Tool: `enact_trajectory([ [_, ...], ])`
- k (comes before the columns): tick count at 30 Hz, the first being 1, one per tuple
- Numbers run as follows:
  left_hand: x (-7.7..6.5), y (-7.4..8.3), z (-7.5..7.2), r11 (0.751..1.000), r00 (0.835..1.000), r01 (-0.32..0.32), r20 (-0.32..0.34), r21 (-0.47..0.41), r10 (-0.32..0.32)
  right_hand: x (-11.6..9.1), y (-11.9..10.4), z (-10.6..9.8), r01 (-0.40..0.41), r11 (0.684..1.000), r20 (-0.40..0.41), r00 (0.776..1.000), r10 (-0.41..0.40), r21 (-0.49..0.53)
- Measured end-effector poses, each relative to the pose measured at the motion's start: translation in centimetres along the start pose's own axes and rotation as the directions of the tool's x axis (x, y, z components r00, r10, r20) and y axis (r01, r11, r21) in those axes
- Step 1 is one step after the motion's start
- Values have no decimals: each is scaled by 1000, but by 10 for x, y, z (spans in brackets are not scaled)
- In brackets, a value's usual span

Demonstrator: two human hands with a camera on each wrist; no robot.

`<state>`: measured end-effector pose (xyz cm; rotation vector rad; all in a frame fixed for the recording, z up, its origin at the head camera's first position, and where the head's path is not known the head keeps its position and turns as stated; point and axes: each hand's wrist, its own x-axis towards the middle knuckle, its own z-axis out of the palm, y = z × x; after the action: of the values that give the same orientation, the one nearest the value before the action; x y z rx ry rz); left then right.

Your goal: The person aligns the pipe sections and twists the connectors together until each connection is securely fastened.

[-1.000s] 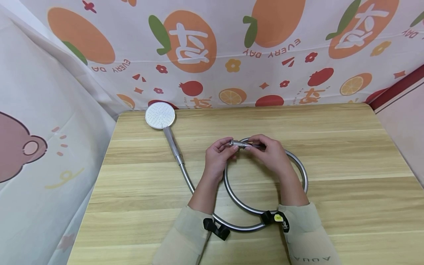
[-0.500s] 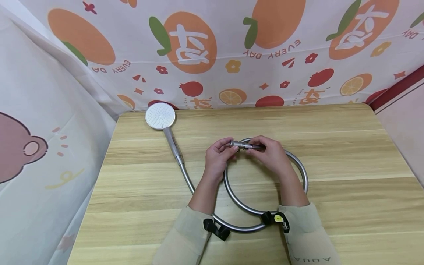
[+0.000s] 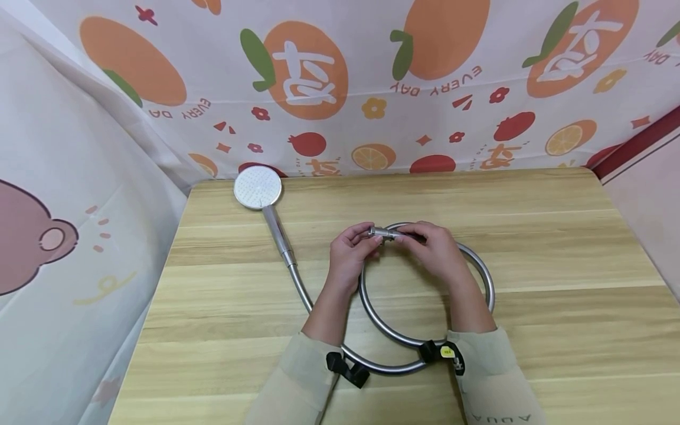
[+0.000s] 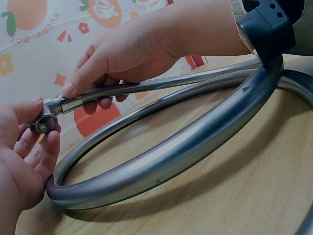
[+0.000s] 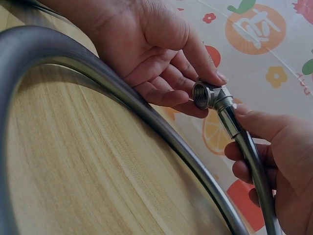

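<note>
My left hand (image 3: 347, 254) pinches a metal threaded elbow fitting (image 5: 217, 94) between thumb and fingers. Its round opening faces the right wrist camera and shows inner threads. On the other side, my right hand (image 3: 438, 251) grips the end of the metal shower hose (image 5: 254, 164), its thumb by the shiny end sleeve (image 5: 228, 121), which meets the fitting. From there the hose loops under and around both forearms on the table. At the far left lies a shower head (image 3: 257, 187), spray face up, its grey handle (image 3: 275, 231) joined to the hose's other end.
The wooden table (image 3: 558, 254) carries the shower parts. A fruit-printed cloth (image 3: 372, 77) hangs along its back edge, and a pale curtain (image 3: 106, 177) hangs at the left. Black camera straps (image 3: 347, 369) on the wrists sit close over the hose.
My right fingers have shifted slightly around the hose end by the fitting. The left hand keeps its pinch; the shower head and hose loop look the same.
</note>
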<state>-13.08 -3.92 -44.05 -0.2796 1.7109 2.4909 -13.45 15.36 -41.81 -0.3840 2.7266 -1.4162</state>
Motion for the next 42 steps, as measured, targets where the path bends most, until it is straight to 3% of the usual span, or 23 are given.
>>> enact_trajectory([
  [7, -1, 1, 0, 1000, 1000, -7, 6, 11, 7, 1, 1, 0, 3, 1000, -2, 1000, -3, -1],
  [17, -1, 0, 0, 1000, 1000, -13, 14, 20, 12, 1, -1, 1, -55, 998, 16, 998, 55, 6],
  [42, 0, 0, 0, 1000, 1000, -13, 8, 17, 13, 2, 2, 2, -6, 1000, 12, 1000, 6, -22],
])
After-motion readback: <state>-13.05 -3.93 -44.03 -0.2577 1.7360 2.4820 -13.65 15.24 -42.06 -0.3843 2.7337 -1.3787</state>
